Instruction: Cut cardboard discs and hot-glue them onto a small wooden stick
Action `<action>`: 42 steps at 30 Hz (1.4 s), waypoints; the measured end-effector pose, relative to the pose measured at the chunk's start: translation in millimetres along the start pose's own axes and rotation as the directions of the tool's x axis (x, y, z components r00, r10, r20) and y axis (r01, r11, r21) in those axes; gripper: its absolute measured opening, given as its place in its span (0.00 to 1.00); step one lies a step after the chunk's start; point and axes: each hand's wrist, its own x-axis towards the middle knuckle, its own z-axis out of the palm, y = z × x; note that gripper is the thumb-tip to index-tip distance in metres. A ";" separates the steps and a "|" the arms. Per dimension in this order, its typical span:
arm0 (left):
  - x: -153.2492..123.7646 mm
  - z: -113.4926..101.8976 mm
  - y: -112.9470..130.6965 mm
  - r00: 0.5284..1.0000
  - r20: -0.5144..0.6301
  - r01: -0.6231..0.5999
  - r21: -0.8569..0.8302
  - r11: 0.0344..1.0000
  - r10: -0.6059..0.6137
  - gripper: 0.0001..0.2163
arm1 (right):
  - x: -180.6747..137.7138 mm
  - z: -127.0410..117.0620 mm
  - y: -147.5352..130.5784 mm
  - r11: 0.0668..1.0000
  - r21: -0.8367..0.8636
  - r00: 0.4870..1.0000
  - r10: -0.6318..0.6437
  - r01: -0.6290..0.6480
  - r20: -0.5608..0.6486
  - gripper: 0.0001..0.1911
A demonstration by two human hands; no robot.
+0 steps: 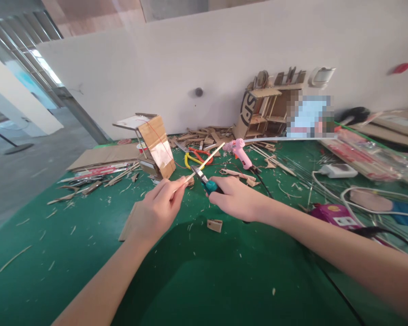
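My left hand [163,203] pinches a thin wooden stick [211,156] that points up and to the right. Closed around the teal handles of a pair of pliers-style cutters [209,184] is my right hand [233,197]. The cutters' metal jaws meet the stick just beyond my left fingertips; whether they bite into it I cannot tell. Behind them lie scissors [204,158] with yellow and red handles. A pink glue gun [240,153] rests to the right of the stick's far end. Below my hands a small cardboard piece [214,225] lies on the green table [204,280].
A cardboard structure [156,145] stands at left back, a larger shelf-like cardboard model [258,108] against the wall. Cardboard scraps [207,136] and wood bits litter the table. On the right are a purple power socket block [336,215], a white adapter [338,170], cables and plastic-wrapped packs [370,154].
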 end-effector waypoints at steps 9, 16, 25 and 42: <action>0.9 1.7 -1.8 0.999 -0.030 -0.028 -0.002 1.000 0.028 0.07 | -2.1 0.7 -0.5 0.999 -0.040 0.999 -0.028 0.027 -0.026 0.09; -1.1 3.5 -4.2 1.000 -0.018 -0.003 0.005 1.000 0.003 0.06 | 1.4 8.7 2.0 0.997 -0.068 0.998 -0.040 0.036 -0.056 0.07; -2.6 2.9 -5.0 1.000 0.004 -0.018 0.001 1.000 0.018 0.07 | 4.8 14.8 6.3 0.997 -0.045 0.993 -0.061 0.057 -0.098 0.08; -4.2 9.0 -10.2 1.000 -0.030 0.012 0.071 0.997 -0.010 0.06 | 6.6 20.5 6.1 1.000 -0.011 0.994 -0.004 0.003 -0.105 0.08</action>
